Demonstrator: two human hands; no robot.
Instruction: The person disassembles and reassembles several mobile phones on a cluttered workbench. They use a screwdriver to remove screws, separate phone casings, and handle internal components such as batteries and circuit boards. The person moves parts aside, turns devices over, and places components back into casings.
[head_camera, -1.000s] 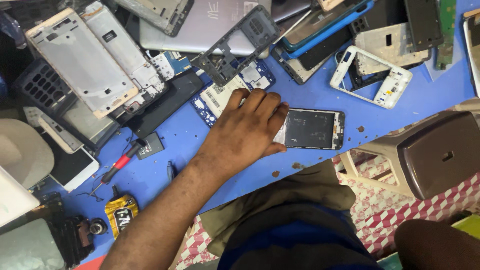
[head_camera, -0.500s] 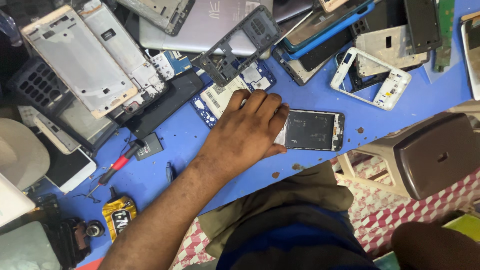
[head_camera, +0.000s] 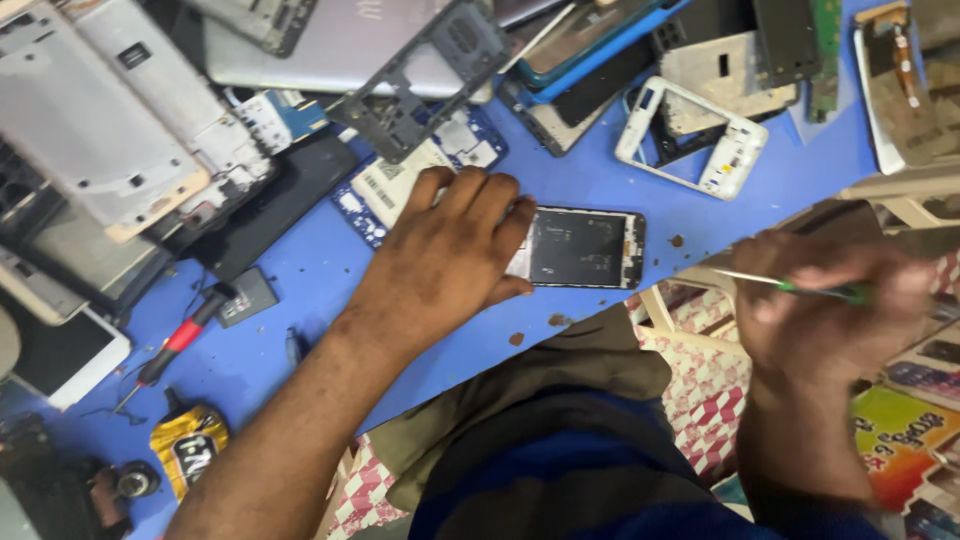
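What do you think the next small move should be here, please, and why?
Probably bring the right hand with its thin green-handled tool over to the opened phone. The left hand already pins that phone flat on the blue table, while the tool is off the table edge.

Both forearms are seen bare, with no sleeve, watch or ring visible on the left hand. The right hand is blurred, so any ring there cannot be made out. A dark blue garment and olive-brown cloth, possibly trousers, are worn lower down.
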